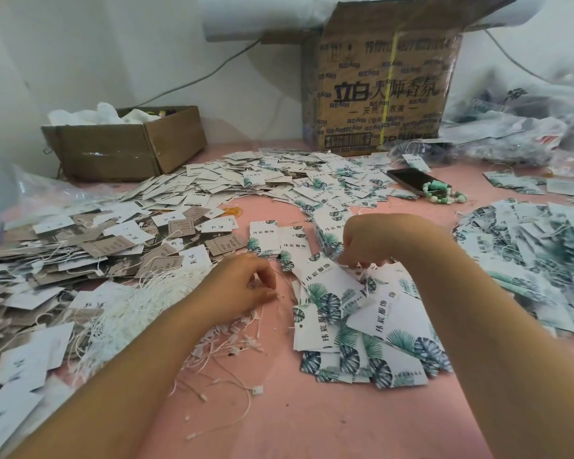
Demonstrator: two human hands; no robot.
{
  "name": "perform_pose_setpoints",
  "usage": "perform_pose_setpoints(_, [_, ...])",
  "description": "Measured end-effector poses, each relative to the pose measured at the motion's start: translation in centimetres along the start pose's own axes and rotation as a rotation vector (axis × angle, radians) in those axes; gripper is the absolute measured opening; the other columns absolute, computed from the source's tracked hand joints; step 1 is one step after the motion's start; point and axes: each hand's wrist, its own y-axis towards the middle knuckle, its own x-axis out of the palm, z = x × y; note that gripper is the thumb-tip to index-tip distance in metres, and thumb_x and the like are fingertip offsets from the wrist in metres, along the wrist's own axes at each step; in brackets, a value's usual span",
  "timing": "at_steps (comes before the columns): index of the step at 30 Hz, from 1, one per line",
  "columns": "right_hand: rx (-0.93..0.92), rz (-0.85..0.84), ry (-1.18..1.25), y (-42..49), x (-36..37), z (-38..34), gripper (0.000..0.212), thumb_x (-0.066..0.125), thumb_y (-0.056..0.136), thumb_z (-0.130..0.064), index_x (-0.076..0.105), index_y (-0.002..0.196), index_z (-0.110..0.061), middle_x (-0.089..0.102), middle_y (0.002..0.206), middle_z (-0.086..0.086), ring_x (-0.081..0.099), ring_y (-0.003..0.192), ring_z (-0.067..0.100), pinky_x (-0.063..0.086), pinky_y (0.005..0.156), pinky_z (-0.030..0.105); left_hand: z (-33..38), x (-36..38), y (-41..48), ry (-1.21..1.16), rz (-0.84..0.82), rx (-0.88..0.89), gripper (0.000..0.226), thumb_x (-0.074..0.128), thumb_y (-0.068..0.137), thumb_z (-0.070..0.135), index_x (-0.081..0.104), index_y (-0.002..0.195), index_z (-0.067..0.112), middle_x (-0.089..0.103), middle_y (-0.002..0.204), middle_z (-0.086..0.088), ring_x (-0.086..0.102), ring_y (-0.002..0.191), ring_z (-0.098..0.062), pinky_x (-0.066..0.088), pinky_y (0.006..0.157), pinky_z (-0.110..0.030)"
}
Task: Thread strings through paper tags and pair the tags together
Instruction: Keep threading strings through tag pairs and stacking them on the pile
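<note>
**Bench state: tag threading, both hands at centre**

Surface: pink table [312, 419], its far edge against a white wall [113, 44]. At the far-left corner sits a low open cardboard box [126, 147]. A tall printed carton [381, 94] stands at mid far edge, and crumpled plastic bags [527, 127] fill the far-right corner.

Along the left edge lies a heap of grey and white tags [80, 250]. A loose band of tags [262, 180] runs across the far centre, and another heap of leaf tags [527, 256] lies along the right edge. A dark phone [408, 178] lies right of centre towards the far edge, with a green bead bracelet [444, 195] touching its near end.

Task items: a fanned stack of leaf-print tags [362, 336] lies at centre, just right of the open middle. A bundle of white strings [140, 303] lies to its left, with loose strings [226, 349] scattered beside it.

Left hand [242, 286]: fingers curled, thumb and fingertips pressed together on the end of a thin string [280, 276]. The grip point is small and blurred.

Right hand [371, 240]: knuckles up, fingers curled down, pinching the top edge of one leaf-print tag [338, 283] that rests on the stack.

Open room: bare pink runs from between the forearms to the near edge, with only a few stray strings on it.
</note>
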Motion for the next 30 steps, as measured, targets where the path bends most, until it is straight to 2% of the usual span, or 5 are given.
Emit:
perform_pose_setpoints(4, [-0.053,0.153,0.167,0.6,0.1,-0.1,0.015,0.049,0.092,-0.009,0.062,0.092,-0.004,0.061,0.073,0.006,0.046,0.05,0.011,0.036,0.038,0.015,0.3,-0.1,-0.1,-0.208,0.108,-0.044,0.016,0.069,0.083,0.015,0.061,0.074,0.026,0.062,0.08,0.012,0.055,0.072,-0.001,0.044,0.064,-0.019])
perform_pose_setpoints(9, [-0.292,0.183,0.407,1.3,0.7,-1.3,0.017,0.064,0.085,-0.032,0.064,0.09,-0.016,0.061,0.074,-0.007,0.053,0.062,0.003,0.043,0.055,0.019,2.0,-0.7,-0.1,-0.391,0.239,0.031,0.014,0.069,0.083,0.012,0.061,0.077,0.021,0.061,0.073,0.009,0.05,0.057,0.009,0.038,0.056,-0.005])
perform_pose_setpoints(16, [-0.426,0.2,0.584,1.3,1.5,-2.8,0.016,0.069,0.08,-0.016,0.067,0.068,-0.006,0.056,0.056,-0.001,0.046,0.051,0.009,0.039,0.053,0.022,4.1,-0.9,-0.3,-0.613,0.364,0.092,0.016,0.067,0.083,0.007,0.061,0.078,0.021,0.063,0.069,0.013,0.06,0.072,-0.018,0.049,0.07,-0.036])
perform_pose_setpoints(22, [-0.443,0.223,0.774,0.8,1.0,-2.4,0.023,0.06,0.088,-0.012,0.064,0.067,-0.005,0.058,0.05,-0.001,0.051,0.046,0.009,0.04,0.051,0.022,4.0,0.2,-0.4,-0.769,0.166,0.046,0.037,0.063,0.07,0.04,0.051,0.104,0.029,0.065,0.1,0.0,0.064,0.086,-0.009,0.051,0.076,-0.023])
perform_pose_setpoints(30, [-0.414,0.152,0.699,0.8,0.9,-1.9,0.021,0.059,0.09,-0.015,0.063,0.071,-0.009,0.062,0.058,-0.002,0.05,0.045,0.002,0.036,0.043,0.013,3.0,0.1,-0.5,-0.703,0.059,0.007,0.022,0.07,0.073,0.021,0.062,0.094,0.023,0.073,0.083,0.005,0.067,0.083,-0.01,0.05,0.083,-0.031])
